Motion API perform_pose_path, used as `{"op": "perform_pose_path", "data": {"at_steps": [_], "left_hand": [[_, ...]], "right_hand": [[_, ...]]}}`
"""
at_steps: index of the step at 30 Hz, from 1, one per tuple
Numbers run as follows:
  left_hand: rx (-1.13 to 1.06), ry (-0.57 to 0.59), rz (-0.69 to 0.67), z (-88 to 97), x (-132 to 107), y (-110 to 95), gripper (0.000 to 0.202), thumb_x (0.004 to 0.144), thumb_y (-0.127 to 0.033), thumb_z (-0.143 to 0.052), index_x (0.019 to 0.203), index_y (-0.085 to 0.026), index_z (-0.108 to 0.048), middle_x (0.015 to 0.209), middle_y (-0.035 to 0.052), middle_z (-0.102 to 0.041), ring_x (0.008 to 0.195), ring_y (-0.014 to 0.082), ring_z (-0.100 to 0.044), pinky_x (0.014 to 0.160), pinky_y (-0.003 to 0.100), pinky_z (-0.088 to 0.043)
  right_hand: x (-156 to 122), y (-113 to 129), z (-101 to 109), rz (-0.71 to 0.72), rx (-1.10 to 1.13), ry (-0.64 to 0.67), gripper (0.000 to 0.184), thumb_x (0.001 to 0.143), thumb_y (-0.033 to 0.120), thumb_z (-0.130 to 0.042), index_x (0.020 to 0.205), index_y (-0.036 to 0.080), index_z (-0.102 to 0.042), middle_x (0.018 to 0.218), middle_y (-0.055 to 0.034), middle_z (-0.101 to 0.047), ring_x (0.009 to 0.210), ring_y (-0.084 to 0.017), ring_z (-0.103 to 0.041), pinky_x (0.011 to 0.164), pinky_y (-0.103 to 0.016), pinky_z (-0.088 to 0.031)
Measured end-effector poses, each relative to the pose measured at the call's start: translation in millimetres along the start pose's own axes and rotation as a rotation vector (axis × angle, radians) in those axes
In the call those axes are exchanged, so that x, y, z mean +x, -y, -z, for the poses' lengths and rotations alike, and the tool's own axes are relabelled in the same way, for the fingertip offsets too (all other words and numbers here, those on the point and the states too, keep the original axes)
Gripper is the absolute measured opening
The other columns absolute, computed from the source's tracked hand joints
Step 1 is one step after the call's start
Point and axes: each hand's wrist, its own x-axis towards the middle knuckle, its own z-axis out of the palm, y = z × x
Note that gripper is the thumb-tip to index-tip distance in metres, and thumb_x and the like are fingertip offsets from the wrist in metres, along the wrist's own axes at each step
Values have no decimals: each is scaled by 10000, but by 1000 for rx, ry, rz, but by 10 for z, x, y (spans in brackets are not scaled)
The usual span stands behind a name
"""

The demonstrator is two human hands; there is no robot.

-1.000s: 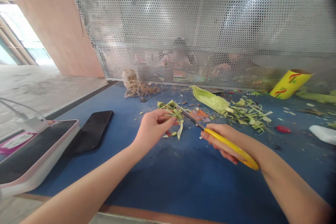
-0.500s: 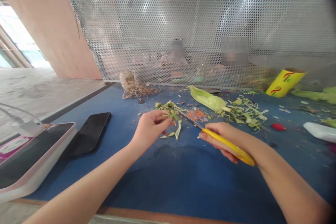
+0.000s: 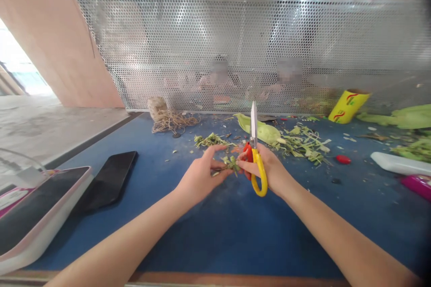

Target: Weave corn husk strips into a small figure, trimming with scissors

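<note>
My left hand (image 3: 201, 175) pinches a small bunch of green leaf scraps (image 3: 230, 163) just above the blue table. Opposite it, my right hand (image 3: 269, 168) holds scissors (image 3: 258, 172) with one yellow and one red handle, their blades pointing up and away. The right fingertips touch the same leaf scraps. Behind the hands lies a small pile of shredded greens (image 3: 210, 140). A long pale green leaf (image 3: 266, 132) rests beyond the scissors, with a larger heap of cut strips (image 3: 306, 143) to its right.
A perforated metal screen (image 3: 202, 31) closes off the back; people sit behind it. A black phone (image 3: 117, 177) and a pink-edged device (image 3: 43, 206) lie left. Twine (image 3: 175, 121) lies at the back left, a yellow roll (image 3: 348, 106) back right, a red object (image 3: 343, 159) right.
The scissors have swung from pointing at the greens to upright, and my right hand has come in to the leaf scraps. My left hand has moved away from the small pile. The view has tilted up.
</note>
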Motion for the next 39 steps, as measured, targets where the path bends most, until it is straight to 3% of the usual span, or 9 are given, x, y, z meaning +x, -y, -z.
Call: {"op": "perform_pose_path", "data": {"at_steps": [5, 9, 13, 19, 24, 30, 35, 39], "left_hand": [[280, 99, -77, 193, 7, -9, 671, 623, -404, -663, 1219, -229, -408, 995, 56, -656, 961, 241, -583, 844, 342, -410], [557, 229, -15, 389, 29, 153, 318, 662, -364, -593, 921, -181, -610, 886, 79, -627, 826, 243, -582, 720, 324, -433], [568, 314, -9, 387, 39, 269, 190, 717, -251, -482, 830, -185, -620, 805, 52, -622, 731, 190, -583, 671, 270, -433], [526, 309, -9, 299, 87, 264, 170, 681, -157, -452, 751, -179, -606, 710, 26, -617, 649, 155, -574, 614, 231, -433], [557, 163, -40, 228, 155, 214, 199, 721, -187, -449, 857, -176, -593, 748, 20, -618, 628, 137, -550, 634, 238, -432], [571, 231, -44, 84, 193, 275, 214, 742, -337, -521, 843, -164, -599, 788, 46, -607, 689, 161, -571, 665, 257, -448], [586, 199, -86, 56, 217, 320, 119, 750, -229, -498, 777, -173, -600, 776, 37, -597, 701, 154, -570, 669, 248, -448], [590, 187, -101, 72, 228, 307, 157, 780, -186, -448, 790, -168, -604, 780, 37, -598, 690, 146, -560, 668, 244, -445]], "right_hand": [[12, 23, 126, 37, -26, -70, 321, 603, 250, -649, 755, 205, -370, 656, 54, -518, 462, -70, -492, 448, -227, -416], [29, 52, 313, 83, 31, -124, 285, 626, 276, -626, 725, 193, -372, 575, 50, -509, 460, -81, -483, 458, -239, -409], [87, -4, 420, 121, 143, -149, 298, 625, 287, -640, 719, 186, -377, 553, 54, -503, 444, -83, -483, 447, -245, -407], [141, -73, 465, 148, 202, -151, 289, 638, 277, -664, 732, 172, -412, 559, 39, -538, 449, -82, -500, 466, -253, -433], [177, -123, 489, 164, 214, -182, 285, 620, 280, -677, 715, 173, -431, 537, 33, -549, 420, -96, -507, 420, -253, -422], [198, -124, 504, 175, 248, -217, 280, 581, 239, -687, 706, 181, -442, 537, 44, -545, 390, -95, -505, 372, -240, -399], [192, -87, 506, 165, 257, -240, 297, 561, 231, -688, 700, 184, -430, 525, 46, -547, 380, -91, -499, 362, -231, -385], [175, -46, 494, 156, 253, -237, 312, 548, 240, -690, 690, 186, -418, 503, 54, -535, 364, -86, -486, 348, -220, -369]]}}
